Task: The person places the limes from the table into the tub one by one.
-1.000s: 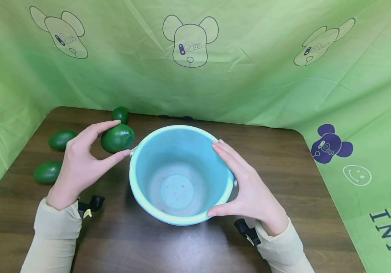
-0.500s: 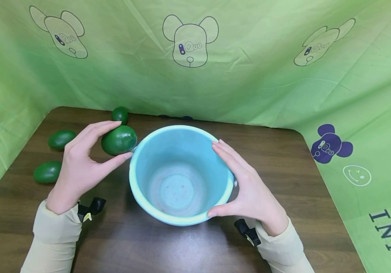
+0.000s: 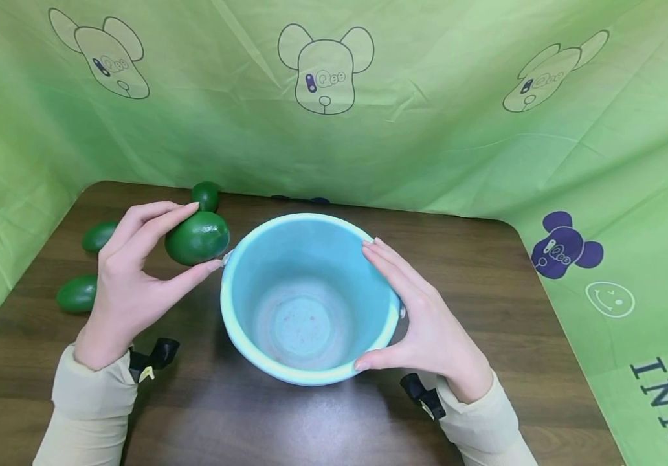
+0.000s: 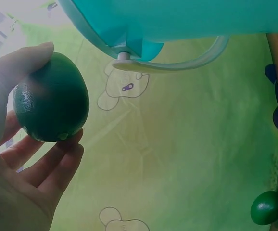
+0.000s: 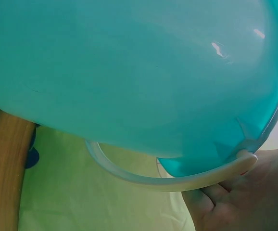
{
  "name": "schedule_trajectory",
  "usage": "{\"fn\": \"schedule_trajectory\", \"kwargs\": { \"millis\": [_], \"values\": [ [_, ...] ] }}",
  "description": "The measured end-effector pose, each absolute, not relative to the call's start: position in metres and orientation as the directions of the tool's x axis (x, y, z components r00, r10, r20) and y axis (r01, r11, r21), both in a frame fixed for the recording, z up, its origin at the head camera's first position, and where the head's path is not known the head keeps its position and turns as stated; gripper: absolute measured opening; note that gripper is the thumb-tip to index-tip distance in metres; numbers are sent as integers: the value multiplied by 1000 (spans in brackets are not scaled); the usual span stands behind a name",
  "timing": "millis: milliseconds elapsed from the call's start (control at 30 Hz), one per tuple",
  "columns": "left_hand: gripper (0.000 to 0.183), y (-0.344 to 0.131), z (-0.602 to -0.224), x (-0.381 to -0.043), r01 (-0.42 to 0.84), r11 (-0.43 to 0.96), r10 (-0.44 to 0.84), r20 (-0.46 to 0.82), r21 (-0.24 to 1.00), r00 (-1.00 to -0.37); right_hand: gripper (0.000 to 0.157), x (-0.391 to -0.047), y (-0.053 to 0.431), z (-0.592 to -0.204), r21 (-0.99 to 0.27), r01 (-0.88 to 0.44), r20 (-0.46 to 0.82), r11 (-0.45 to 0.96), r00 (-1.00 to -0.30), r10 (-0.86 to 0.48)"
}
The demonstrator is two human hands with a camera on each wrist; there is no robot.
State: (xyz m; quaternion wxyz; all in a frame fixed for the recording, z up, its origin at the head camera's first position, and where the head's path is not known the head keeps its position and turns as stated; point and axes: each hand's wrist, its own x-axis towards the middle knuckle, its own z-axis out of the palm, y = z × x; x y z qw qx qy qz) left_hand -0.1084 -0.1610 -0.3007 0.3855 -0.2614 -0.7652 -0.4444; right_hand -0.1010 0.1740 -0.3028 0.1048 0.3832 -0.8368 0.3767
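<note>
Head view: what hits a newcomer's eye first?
Probably the big pale-blue bucket, centre frame, with the right hand at its right rim. Next, the glossy green oval that the left hand holds just left of it. Behind, a green cloth printed with cartoon animal heads.

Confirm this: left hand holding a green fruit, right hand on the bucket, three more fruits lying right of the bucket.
No: the three other fruits lie left of the bucket, as the head view shows. The rest stands.

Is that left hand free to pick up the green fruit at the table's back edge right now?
Probably not: the left hand holds another green fruit, though the back fruit looks close by.
</note>
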Motion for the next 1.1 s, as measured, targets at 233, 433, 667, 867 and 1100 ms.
{"fn": "schedule_trajectory", "kwargs": {
  "millis": [233,433,667,867,1100],
  "values": [
    [53,-159,-300,-108,756,455,47,836,470,-547,114,-100,174,-303,-550,-723,467,418,-681,-563],
    [53,-158,-298,-106,772,428,42,844,469,-535,114,-101,173,-302,-548,-726,470,415,-678,-565],
    [52,-158,-299,-106,792,405,51,854,456,-517,115,-102,174,-305,-541,-738,484,403,-665,-568],
    [51,-158,-302,-109,810,384,65,863,443,-502,117,-103,175,-308,-534,-741,486,407,-664,-569],
    [49,-153,-300,-108,825,383,74,876,416,-477,115,-102,174,-306,-543,-731,474,414,-673,-568]
  ]
}}
